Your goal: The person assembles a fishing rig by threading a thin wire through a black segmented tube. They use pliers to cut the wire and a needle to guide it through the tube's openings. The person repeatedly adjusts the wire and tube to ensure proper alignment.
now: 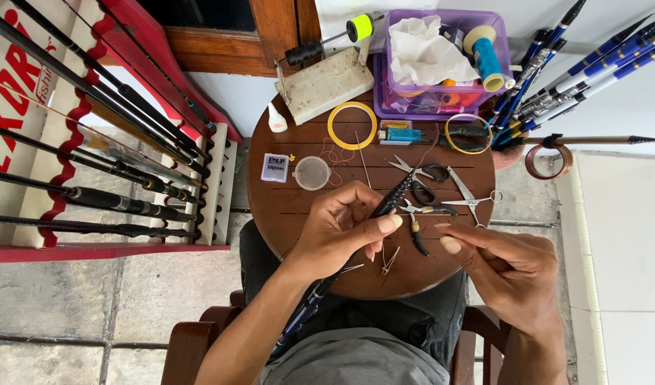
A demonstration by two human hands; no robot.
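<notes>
My left hand [341, 228] covers the middle of the dark rod [395, 201]; its lower end disappears under my forearm. Whether my right hand [509, 267] pinches any thread: too fine to tell. Rack rods [92, 196] cut off at left edge. Purple basket [441, 107] contents partly hidden by white tissue [427, 53].

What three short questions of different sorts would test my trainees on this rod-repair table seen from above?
1. True or false: the left hand grips the dark fishing rod.
2. Which stands on the round wooden table at its far right edge? A) purple basket B) metal kettle C) red toolbox
3. Fill in: the black-handled scissors lie ____ the person's two hands.

Key:
1. True.
2. A; the purple basket holds white tissue and a blue thread spool.
3. Beyond; they lie on the table, and the right hand does not touch them.
</notes>
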